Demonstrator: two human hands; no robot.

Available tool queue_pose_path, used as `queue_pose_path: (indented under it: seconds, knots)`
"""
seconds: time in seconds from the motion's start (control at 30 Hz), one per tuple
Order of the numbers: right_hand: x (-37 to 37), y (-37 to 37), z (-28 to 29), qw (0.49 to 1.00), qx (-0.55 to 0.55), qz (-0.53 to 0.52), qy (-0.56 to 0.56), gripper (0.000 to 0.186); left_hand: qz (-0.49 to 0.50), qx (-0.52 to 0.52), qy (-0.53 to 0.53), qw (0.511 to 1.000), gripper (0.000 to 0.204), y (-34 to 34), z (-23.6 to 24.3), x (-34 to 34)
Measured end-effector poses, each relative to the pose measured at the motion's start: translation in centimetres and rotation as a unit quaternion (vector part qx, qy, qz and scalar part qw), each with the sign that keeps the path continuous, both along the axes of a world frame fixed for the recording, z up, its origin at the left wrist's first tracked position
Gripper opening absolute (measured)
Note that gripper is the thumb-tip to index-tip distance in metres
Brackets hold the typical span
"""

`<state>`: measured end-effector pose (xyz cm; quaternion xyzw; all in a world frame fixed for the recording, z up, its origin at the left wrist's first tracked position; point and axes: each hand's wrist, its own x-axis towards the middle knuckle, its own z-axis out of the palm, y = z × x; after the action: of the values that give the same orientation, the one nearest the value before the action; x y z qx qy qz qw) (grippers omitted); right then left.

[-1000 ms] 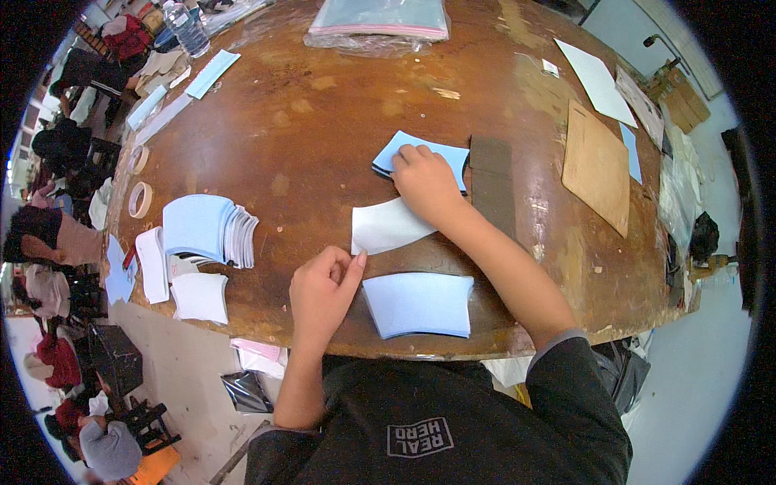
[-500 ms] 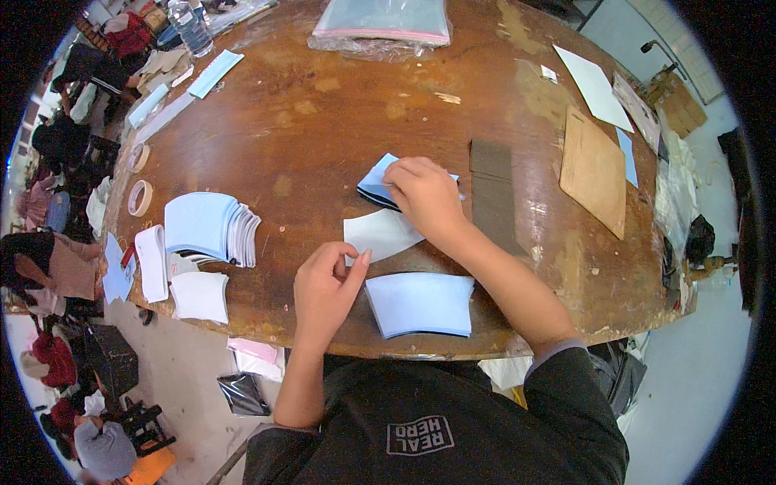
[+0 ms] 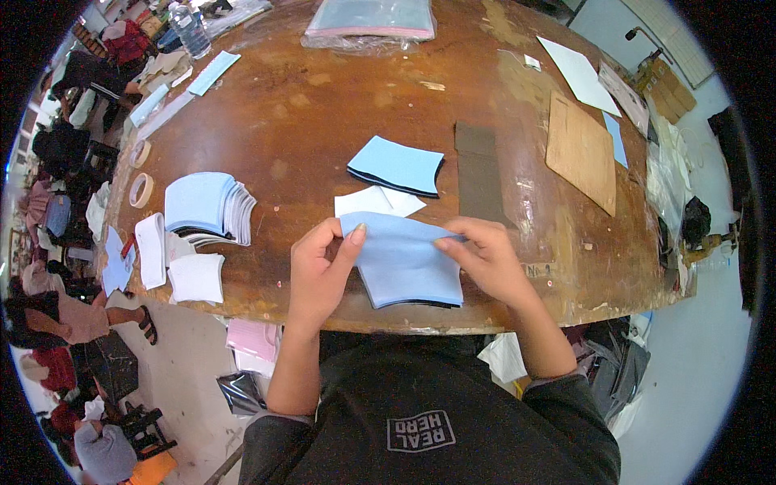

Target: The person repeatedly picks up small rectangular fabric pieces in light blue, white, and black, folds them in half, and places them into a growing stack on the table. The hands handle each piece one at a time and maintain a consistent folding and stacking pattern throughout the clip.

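Observation:
My left hand (image 3: 319, 267) pinches the left end of a light blue curved piece (image 3: 400, 241), thumb on top, while my right hand (image 3: 489, 255) grips its right end. The piece is raised over a stack of similar light blue pieces (image 3: 412, 287) near the table's front edge. Just beyond it lie white pieces (image 3: 364, 204), overlapping. Farther back is a brighter blue stack (image 3: 394, 162) with dark layers underneath.
The wooden table (image 3: 339, 97) also carries fanned blue-and-white stacks (image 3: 198, 202), white pieces (image 3: 194, 276), tape rolls (image 3: 141, 190), a dark brown strip (image 3: 477, 178), a tan board (image 3: 580, 153) and a water bottle (image 3: 190, 32). Co-workers (image 3: 65, 319) sit at the left.
My right hand has left the back stack and come down and right. Both hands now hold a light blue piece up over the front stack. The back stack lies uncovered.

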<state>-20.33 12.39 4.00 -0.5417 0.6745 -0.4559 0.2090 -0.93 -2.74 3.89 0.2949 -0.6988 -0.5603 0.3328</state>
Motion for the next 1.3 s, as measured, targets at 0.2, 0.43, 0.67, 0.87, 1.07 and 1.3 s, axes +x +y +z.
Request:
queue_pose_path:
  seconds: [0.2,0.43,0.67,0.87,1.07,1.3]
  knots:
    - [1.8,4.0,-1.9,0.957,0.08,-0.169,-0.223,0.016,-0.019,-0.055,-0.127,0.99,0.037,2.2,-3.1,1.1]
    - [1.7,3.4,-4.4,0.974,0.107,-0.18,-0.084,0.023,0.013,-0.105,-0.21,0.972,0.039,2.3,-3.7,1.4]
    - [1.8,3.1,-4.3,0.972,0.129,-0.189,-0.054,0.023,0.003,-0.091,-0.266,0.96,0.038,2.1,-3.3,1.3]
    - [2.1,3.2,-4.5,0.971,0.132,-0.191,-0.049,0.024,0.007,-0.09,-0.278,0.956,0.038,2.1,-3.4,1.4]
    - [1.5,1.6,-2.0,0.974,0.094,-0.177,0.108,0.021,0.042,-0.113,-0.254,0.96,0.025,1.1,-4.3,2.3]
    - [0.0,-8.3,-2.4,0.942,0.004,0.141,0.306,0.021,0.031,-0.212,-0.195,0.957,0.024,-2.4,-4.9,1.0]
